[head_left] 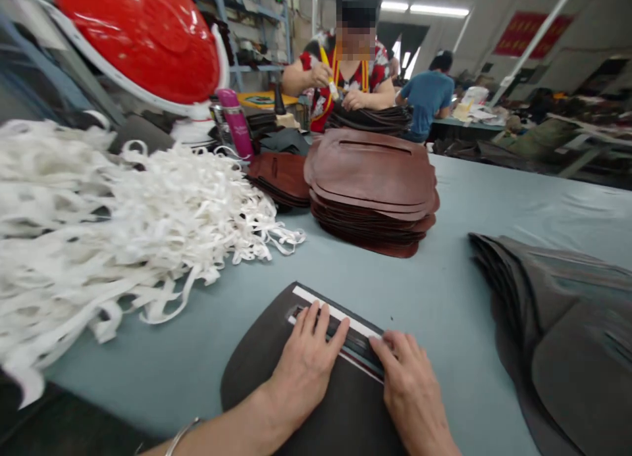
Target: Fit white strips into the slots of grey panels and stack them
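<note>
A dark grey leather panel [257, 364] lies on the table in front of me. A black zipper [353, 337] runs along a long slot near its far edge, and a white tape strip [340, 311] lies beside the zipper. My left hand [309, 354] rests on the zipper and panel, its fingers stretched out and pressing down. At the right end of the slot, my right hand [412, 383] has its thumb and curled fingers closed on the zipper's end. That end is partly hidden by the fingers.
White scrap strips [148, 212] are heaped at left. Stacked brown leather panels [370, 173] stand at the far middle; dark grey panels [582, 337] lie at right. Behind are a purple bottle [237, 124], a red round-fronted object [143, 35] and a person [345, 74] holding a brush.
</note>
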Tool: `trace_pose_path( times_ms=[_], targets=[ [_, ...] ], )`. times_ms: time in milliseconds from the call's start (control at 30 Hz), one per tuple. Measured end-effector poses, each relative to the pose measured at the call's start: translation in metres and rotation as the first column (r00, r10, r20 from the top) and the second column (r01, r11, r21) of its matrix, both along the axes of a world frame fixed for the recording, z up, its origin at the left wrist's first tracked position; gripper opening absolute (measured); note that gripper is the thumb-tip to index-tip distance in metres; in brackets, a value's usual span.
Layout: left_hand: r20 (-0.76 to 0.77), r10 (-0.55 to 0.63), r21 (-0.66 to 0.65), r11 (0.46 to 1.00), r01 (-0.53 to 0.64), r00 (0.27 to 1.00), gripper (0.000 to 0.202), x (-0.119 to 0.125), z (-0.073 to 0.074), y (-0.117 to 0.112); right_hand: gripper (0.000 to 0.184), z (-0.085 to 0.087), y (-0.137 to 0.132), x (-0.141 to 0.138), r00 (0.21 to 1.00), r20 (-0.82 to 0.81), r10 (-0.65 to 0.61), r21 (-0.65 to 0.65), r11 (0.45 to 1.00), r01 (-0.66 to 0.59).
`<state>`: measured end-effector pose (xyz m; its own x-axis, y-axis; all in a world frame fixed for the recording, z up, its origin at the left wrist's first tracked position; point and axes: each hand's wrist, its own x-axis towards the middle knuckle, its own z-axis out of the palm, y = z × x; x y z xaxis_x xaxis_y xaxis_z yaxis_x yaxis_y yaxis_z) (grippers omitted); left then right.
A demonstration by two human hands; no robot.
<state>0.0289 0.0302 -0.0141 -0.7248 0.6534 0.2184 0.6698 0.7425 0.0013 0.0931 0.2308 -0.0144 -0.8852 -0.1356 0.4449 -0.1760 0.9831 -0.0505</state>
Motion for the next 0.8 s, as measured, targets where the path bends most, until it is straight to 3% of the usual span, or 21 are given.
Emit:
trace_pose_path(
  times_ms=[100,200,300,400,467,533,633,800],
  targets=[
    [0.064,-0.042,0.092,0.995,0.036,0.997,0.045,-0.020,0.004,-0.014,0.026,-0.007,0.002,-0.005,0.990,-0.009,0.142,-0.067,0.988,-0.143],
    [0.071,0.023,0.190,0.981,-0.036,0.997,0.042,-0.036,0.005,-0.032,0.015,-0.010,0.013,-0.011,0.984,-0.043,0.174,-0.114,0.978,-0.178],
    [0.083,0.093,0.270,0.956,-0.112,0.992,0.040,-0.042,0.001,-0.041,0.026,-0.008,0.020,-0.020,0.998,-0.041,0.048,-0.096,0.994,-0.052],
    [0.118,0.094,0.328,0.936,-0.128,0.989,0.036,-0.040,-0.004,-0.042,0.043,-0.005,0.020,-0.030,0.980,0.147,-0.133,-0.105,0.983,0.149],
    [0.136,0.114,0.354,0.922,-0.156,0.984,0.033,-0.038,-0.005,-0.042,0.048,-0.004,0.019,-0.036,0.947,0.281,-0.152,-0.086,0.979,0.183],
    [0.145,0.132,0.365,0.914,-0.177,0.981,0.032,-0.037,-0.005,-0.042,0.052,-0.003,0.016,-0.043,0.942,0.320,-0.106,-0.086,0.986,0.140],
    [0.141,0.142,0.368,0.911,-0.185,0.980,0.032,-0.038,-0.005,-0.041,0.043,-0.002,0.003,-0.054,0.953,0.298,-0.043,-0.173,0.980,0.099],
    [0.146,0.141,0.374,0.909,-0.186,0.979,0.033,-0.037,-0.005,-0.040,0.015,0.003,-0.049,-0.089,0.953,0.304,0.016,-0.328,0.941,0.088]
  ],
)
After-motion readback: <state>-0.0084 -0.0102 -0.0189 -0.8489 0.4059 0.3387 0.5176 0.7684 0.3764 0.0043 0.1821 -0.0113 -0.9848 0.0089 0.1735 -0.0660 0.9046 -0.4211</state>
